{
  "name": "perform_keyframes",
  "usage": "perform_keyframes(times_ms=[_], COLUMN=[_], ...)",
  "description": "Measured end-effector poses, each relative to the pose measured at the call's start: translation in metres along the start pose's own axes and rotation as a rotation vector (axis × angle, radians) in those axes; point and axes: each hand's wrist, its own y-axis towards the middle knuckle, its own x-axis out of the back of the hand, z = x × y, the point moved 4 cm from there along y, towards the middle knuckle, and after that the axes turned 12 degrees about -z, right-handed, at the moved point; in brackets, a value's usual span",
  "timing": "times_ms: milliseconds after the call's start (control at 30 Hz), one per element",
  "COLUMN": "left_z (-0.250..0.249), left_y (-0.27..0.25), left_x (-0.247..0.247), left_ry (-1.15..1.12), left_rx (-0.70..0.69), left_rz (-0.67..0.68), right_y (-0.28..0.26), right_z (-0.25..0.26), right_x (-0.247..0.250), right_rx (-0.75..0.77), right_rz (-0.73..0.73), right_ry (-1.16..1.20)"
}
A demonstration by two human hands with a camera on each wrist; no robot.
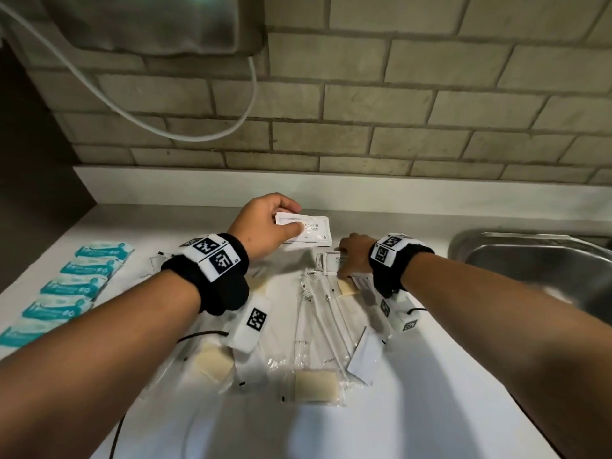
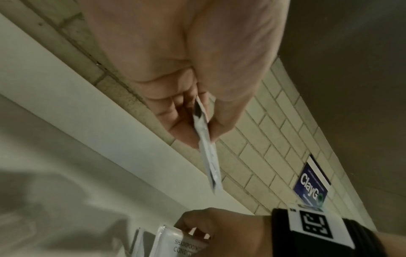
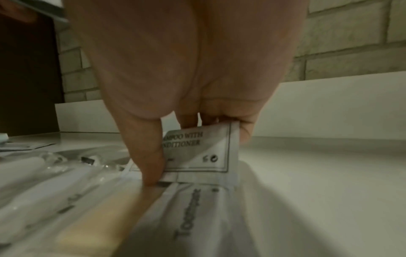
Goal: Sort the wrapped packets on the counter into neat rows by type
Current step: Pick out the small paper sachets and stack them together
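Note:
My left hand point(image 1: 281, 223) pinches a white shampoo sachet point(image 1: 309, 228) above the back of the counter; the left wrist view shows that sachet point(image 2: 207, 156) edge-on between thumb and fingers. My right hand point(image 1: 351, 256) pinches a second shampoo-with-conditioner sachet point(image 3: 204, 149) and tilts it up off the pile, thumb point(image 3: 151, 161) in front. Below the hands lie clear toothbrush packets point(image 1: 323, 313), cream soap packets point(image 1: 316, 385) and white sachets in a loose heap. Several teal packets point(image 1: 74, 286) form a row at the left.
A steel sink point(image 1: 543, 266) opens at the right of the white counter point(image 1: 447, 376). A brick-tile wall point(image 1: 397, 111) backs it, with a white cable point(image 1: 198, 134) hanging from a box at upper left. A blue sign point(image 2: 312, 184) hangs on the wall.

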Motion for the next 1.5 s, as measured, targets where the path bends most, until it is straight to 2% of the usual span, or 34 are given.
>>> perform_keyframes(times_ms=[100,233,367,433,533,600,667,767,833,900,1000,1067,1167,1367,1500], left_z=[0.010,0.023,0.026,0.019,-0.001,-0.010,-0.014,-0.017,-0.013,-0.005,0.007,0.012,0.016,0.025,0.032], left_y=[0.002,0.004,-0.006,-0.016,-0.035,-0.042,-0.045,-0.050,-0.054,-0.057,-0.054,-0.050,-0.046,-0.051,-0.051], left_x=[-0.001,-0.005,-0.015,-0.026,-0.035,-0.036,-0.036,-0.040,-0.041,-0.038,-0.023,-0.010,0.003,0.012,0.018], left_ry=[-0.036,0.034,0.020,-0.055,-0.287,-0.411,-0.487,-0.363,-0.258,-0.219,-0.223,-0.218,-0.232,-0.228,-0.220], left_rx=[0.026,0.031,0.149,0.218,0.368,0.430,0.468,0.369,0.293,0.263,0.252,0.249,0.252,0.258,0.261], left_rz=[-0.044,-0.106,-0.030,0.032,0.084,0.089,0.151,0.275,0.263,0.237,0.184,0.153,0.126,0.132,0.125], right_y=[0.000,-0.016,-0.038,-0.047,-0.059,-0.067,-0.075,-0.084,-0.090,-0.095,-0.104,-0.110,-0.114,-0.105,-0.088], right_z=[-0.007,-0.009,0.003,0.007,0.008,0.006,0.003,0.000,-0.003,-0.009,-0.029,-0.041,-0.042,0.002,0.038], right_x=[-0.002,0.013,0.045,0.058,0.072,0.074,0.074,0.069,0.060,0.045,0.016,-0.005,-0.025,-0.024,-0.030], right_rx=[0.016,0.066,0.213,0.232,0.207,0.176,0.141,0.075,0.056,0.016,-0.129,-0.232,-0.334,-0.276,-0.223], right_rz=[0.003,-0.025,-0.090,-0.125,-0.200,-0.244,-0.278,-0.320,-0.321,-0.258,-0.056,0.066,0.119,0.214,0.226], right_ry=[0.068,0.327,0.447,0.535,0.605,0.620,0.635,0.625,0.608,0.549,0.451,0.471,0.544,0.370,0.355])
